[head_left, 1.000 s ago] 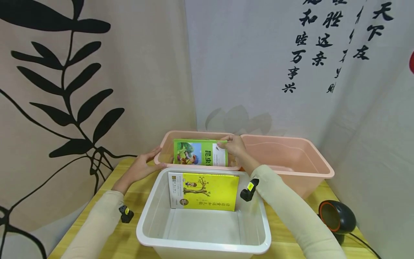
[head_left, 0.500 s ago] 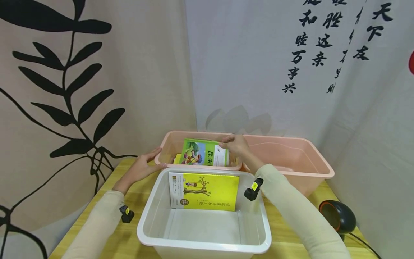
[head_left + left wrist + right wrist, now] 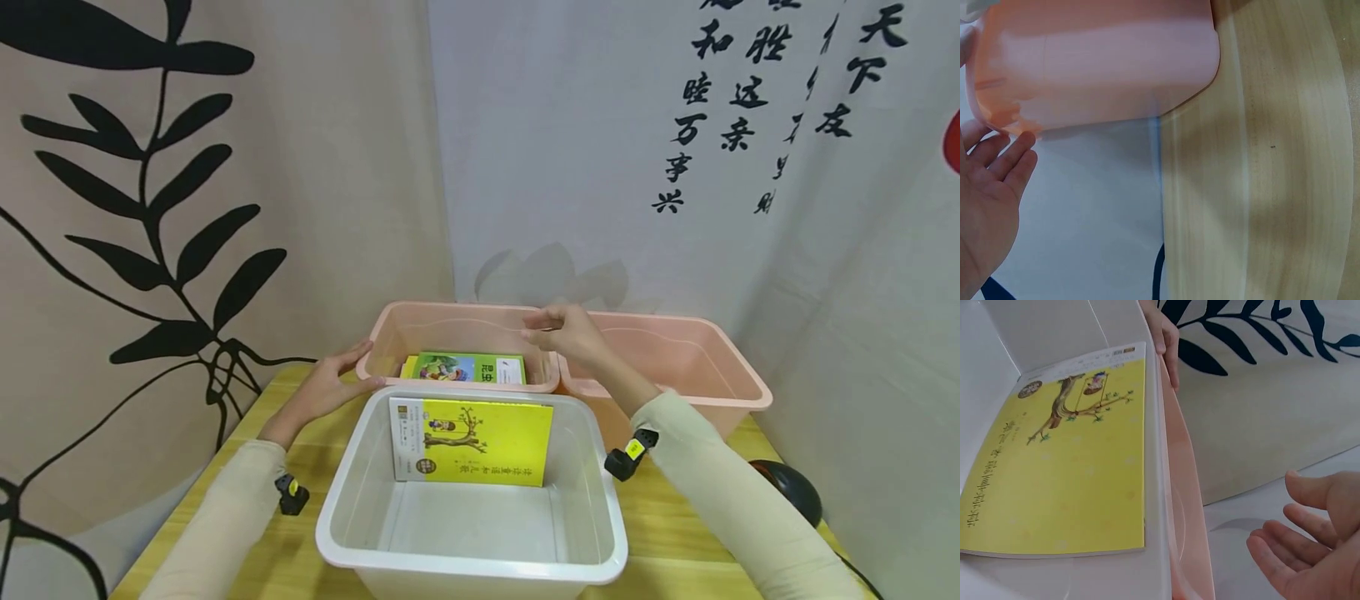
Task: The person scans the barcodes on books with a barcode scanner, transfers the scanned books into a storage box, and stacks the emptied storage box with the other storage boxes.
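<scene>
My left hand (image 3: pixel 330 392) rests on the left end of a pink plastic bin (image 3: pixel 487 314), its thumb and fingers spread along the rim (image 3: pixel 988 122). A green picture book (image 3: pixel 446 367) lies low inside, cover up, beside the edge of a yellow book (image 3: pixel 408 367); the bin's front rim hides their lower parts. Above the right end of this bin, my right hand (image 3: pixel 566 333) is raised with loosely bent fingers and holds nothing. In the right wrist view the same hand (image 3: pixel 1316 544) shows an empty palm.
In front stands a white bin (image 3: pixel 472 562) with a yellow book (image 3: pixel 487 446) leaning on its back wall. A second pink bin (image 3: pixel 675 404) sits at the right. A dark rounded object (image 3: pixel 791 492) with a cable lies on the wooden table (image 3: pixel 663 533). Curtains hang behind.
My right hand has let go of the green book and moved up and right. The book has dropped lower in the left pink bin. My left hand has stayed at the rim.
</scene>
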Tool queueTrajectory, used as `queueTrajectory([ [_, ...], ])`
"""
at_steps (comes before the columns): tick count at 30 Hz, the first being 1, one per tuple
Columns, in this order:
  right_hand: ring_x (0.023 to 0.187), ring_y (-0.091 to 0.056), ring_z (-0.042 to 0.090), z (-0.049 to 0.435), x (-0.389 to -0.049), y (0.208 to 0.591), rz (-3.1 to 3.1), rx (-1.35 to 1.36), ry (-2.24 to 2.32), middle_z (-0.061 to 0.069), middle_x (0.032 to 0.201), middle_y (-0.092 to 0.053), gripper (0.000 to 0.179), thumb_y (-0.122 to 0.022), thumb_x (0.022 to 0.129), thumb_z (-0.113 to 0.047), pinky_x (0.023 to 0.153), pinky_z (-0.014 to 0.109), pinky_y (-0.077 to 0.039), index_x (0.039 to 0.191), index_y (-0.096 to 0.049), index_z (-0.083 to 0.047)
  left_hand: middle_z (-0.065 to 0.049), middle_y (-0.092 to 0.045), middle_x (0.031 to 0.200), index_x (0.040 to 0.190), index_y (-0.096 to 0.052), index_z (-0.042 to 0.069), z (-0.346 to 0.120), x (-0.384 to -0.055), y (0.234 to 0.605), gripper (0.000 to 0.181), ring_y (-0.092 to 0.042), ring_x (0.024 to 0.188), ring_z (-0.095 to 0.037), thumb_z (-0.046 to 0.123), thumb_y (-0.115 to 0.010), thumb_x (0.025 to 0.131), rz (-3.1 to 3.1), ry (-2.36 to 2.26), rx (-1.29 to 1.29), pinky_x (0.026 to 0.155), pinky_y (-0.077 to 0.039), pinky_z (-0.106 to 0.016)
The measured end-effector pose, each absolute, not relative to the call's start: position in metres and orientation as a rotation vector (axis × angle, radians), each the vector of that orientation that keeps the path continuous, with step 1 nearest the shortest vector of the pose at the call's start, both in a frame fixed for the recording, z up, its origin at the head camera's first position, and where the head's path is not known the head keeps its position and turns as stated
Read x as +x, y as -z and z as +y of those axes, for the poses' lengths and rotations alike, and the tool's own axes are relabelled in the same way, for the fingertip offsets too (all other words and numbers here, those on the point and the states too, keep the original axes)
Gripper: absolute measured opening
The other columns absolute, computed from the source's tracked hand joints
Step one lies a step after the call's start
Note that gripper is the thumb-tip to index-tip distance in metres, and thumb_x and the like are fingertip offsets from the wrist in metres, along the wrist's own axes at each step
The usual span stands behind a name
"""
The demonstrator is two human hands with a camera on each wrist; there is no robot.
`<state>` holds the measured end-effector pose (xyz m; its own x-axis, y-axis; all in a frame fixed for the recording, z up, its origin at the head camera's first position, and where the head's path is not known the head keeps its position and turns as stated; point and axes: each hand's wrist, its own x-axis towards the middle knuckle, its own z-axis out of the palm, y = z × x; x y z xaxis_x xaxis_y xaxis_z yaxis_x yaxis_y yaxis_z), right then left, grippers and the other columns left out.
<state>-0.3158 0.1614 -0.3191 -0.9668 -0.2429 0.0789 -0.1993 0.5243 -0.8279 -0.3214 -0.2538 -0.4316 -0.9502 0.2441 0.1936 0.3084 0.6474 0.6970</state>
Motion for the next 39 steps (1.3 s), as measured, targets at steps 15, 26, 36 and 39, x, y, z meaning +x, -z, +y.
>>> queueTrajectory([
  [15,0.114,-0.069,0.023,0.176,-0.279,0.330,2.668,-0.556,1.485,0.006,0.123,-0.073,0.038,-0.076,0.094,-0.018,0.103,0.044,-0.054,0.130,-0.070,-0.010,-0.008,-0.021,0.169,0.161,-0.030,0.011,-0.253,-0.320,0.430,0.095,-0.029,0.151,-0.046,0.060,-0.070,0.090,-2.782,1.176,-0.464,0.113,-0.032,-0.069],
  [26,0.106,-0.072,0.025,0.183,-0.258,0.348,2.630,-0.702,1.527,0.013,0.119,-0.073,0.038,-0.077,0.092,-0.015,0.090,0.033,-0.060,0.127,-0.070,-0.002,-0.010,-0.022,0.169,0.161,-0.031,0.011,-0.253,-0.320,0.431,0.093,-0.030,0.150,-0.046,0.059,-0.069,0.091,-2.780,1.151,-0.469,0.113,-0.032,-0.070],
  [36,0.111,-0.070,0.026,0.180,-0.243,0.363,2.663,-0.670,1.490,0.009,0.122,-0.073,0.037,-0.079,0.091,-0.018,0.093,0.036,-0.060,0.125,-0.071,-0.006,-0.011,-0.023,0.169,0.161,-0.031,0.011,-0.253,-0.319,0.431,0.093,-0.031,0.149,-0.046,0.060,-0.068,0.092,-2.775,1.150,-0.467,0.112,-0.033,-0.069],
  [39,0.112,-0.070,0.026,0.179,-0.241,0.367,2.659,-0.655,1.489,0.008,0.123,-0.073,0.038,-0.080,0.090,-0.017,0.094,0.037,-0.059,0.125,-0.071,-0.005,-0.011,-0.023,0.169,0.161,-0.031,0.011,-0.253,-0.319,0.431,0.092,-0.031,0.150,-0.046,0.059,-0.069,0.092,-2.772,1.154,-0.469,0.112,-0.033,-0.069],
])
